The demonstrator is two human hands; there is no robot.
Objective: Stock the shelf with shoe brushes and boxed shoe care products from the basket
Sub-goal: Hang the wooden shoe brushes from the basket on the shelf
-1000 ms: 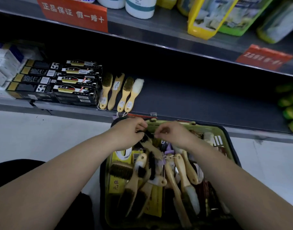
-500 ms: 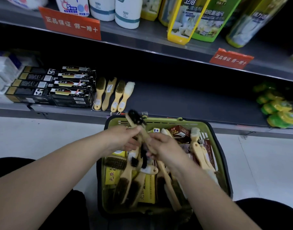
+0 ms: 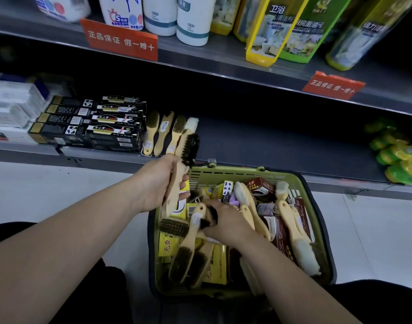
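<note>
left hand (image 3: 161,181) grips brush (image 3: 180,170), over basket (image 3: 317,220)

one view only: head-worn wide-angle camera, looking forward and steeply down from above both forearms; close over the green basket (image 3: 317,206) on the floor, lower shelf (image 3: 258,146) just beyond it, upper shelf (image 3: 223,59) at frame top; straight edges bow toward the corners; no second view to overlap
</note>
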